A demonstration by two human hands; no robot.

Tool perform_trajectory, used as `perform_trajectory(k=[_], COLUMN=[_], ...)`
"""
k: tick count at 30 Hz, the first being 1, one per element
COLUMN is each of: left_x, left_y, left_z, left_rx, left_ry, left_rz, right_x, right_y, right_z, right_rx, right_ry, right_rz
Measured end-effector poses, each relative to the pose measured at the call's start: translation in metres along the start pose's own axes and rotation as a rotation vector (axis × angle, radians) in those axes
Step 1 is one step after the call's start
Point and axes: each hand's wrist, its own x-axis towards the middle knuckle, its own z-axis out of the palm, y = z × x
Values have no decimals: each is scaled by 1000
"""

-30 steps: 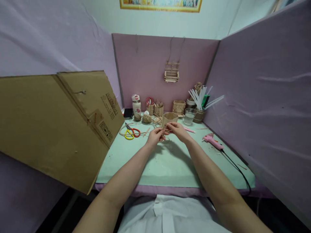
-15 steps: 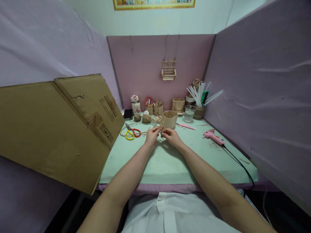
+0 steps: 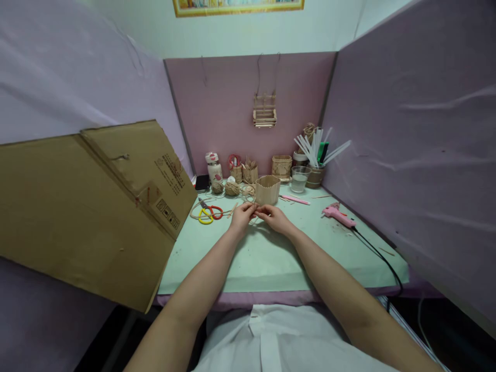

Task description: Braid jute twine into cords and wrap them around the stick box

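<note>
Above the table, just in front of a pale wooden container with a wavy rim, my two hands meet at the fingertips. My left hand pinches thin twine. Closed in a pinch as well, my right hand works on the same twine, with its fingertips touching the left ones. Fingers hide most of the strand. Scissors with one yellow and one red handle lie left of my left hand. Behind them sit balls of twine.
A pink glue gun with a black cord lies at right. A pink pen, a cup of clear liquid, a pot of white glue sticks and a white bottle stand farther back. A large cardboard sheet leans at left.
My right hand has closed in on the left, so the small gap between the fingertips is gone. The whole view has shifted slightly.
</note>
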Motion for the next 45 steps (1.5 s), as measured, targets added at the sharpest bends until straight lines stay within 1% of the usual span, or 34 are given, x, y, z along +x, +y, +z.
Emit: perform_trajectory(k=[3,6,8,10,12,14,16,18,20,25,29,36,42,45], left_x=[-1,-1,-1,-1,-2,-3,-6,-7,-7,-3,-5,-9,-10,-13], left_y=[-1,-2,-4,-6,-8,-9,-9,-9,-11,-19,-21,-15,-11,-8], left_z=[2,2,1,-1,-1,1,3,5,5,2,2,5,5,7], left_rx=[168,295,380,452,511,571,632,668,672,679,683,625,590,569], left_ry=[27,49,49,22,-42,-118,-168,-196,-226,-322,-388,-431,-433,-444], left_rz=[133,200,243,276,273,239,207,186,166,133,144,104,78,57], right_x=[-2,-3,-2,0,2,3,3,2,2,7,11,13,13,13], right_y=[-4,-8,-8,-6,-4,-2,-1,0,1,7,14,23,26,28], right_z=[-2,-4,-5,-6,-8,-10,-12,-13,-13,-15,-18,-20,-21,-23], right_rx=[-92,-110,-73,10,104,177,207,210,213,312,359,283,156,94], right_ry=[117,167,194,214,169,71,-11,-17,50,285,394,432,470,514], right_rz=[-98,-149,-147,-97,-8,69,94,89,100,190,230,285,283,288])
